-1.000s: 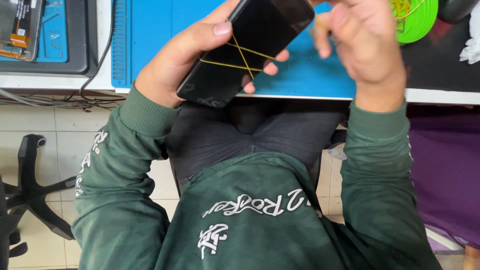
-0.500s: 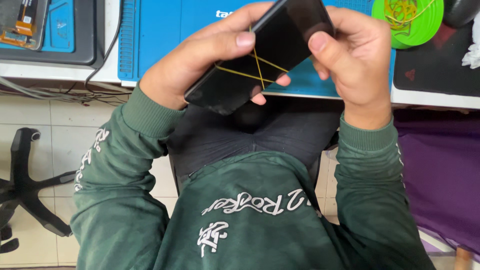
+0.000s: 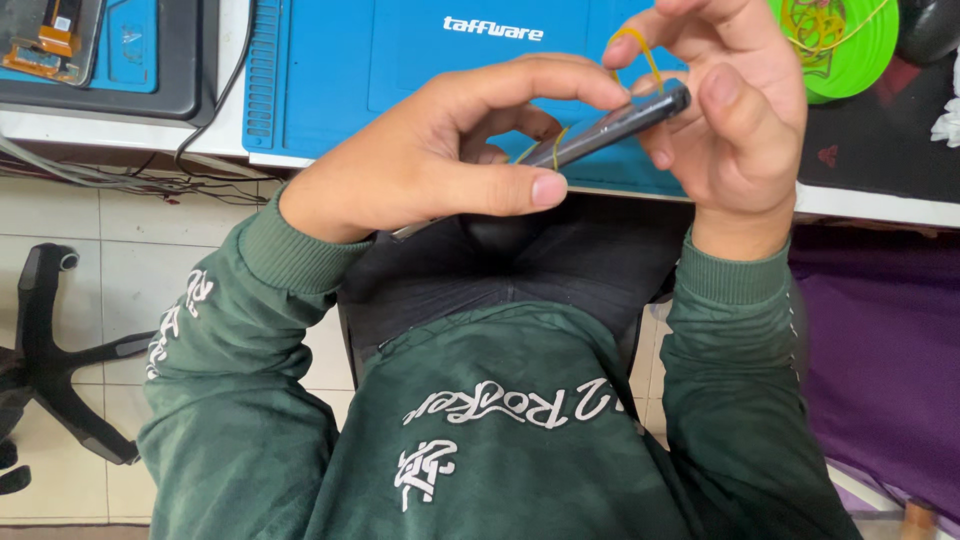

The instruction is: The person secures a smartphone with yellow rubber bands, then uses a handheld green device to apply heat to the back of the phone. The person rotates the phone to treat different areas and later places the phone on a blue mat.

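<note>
The phone (image 3: 610, 130), slim, dark and edge-on, is pinched by the left hand (image 3: 450, 160), its long axis rising toward the upper right; a yellow rubber band (image 3: 640, 50) is pinched by the right hand (image 3: 740, 110).

The smartphone (image 3: 600, 135) has a glossy dark glass face and a smooth, shiny frame edge. A thin yellow rubber band (image 3: 640, 55) around it looks elastic and matt. The far blue work mat (image 3: 400, 80) seems soft rubbery silicone with a matt finish. The green sweatshirt (image 3: 500, 450) is matt knitted cloth with ribbed cuffs. At far right, the green round dish (image 3: 850, 60) looks like smooth plastic.
</note>
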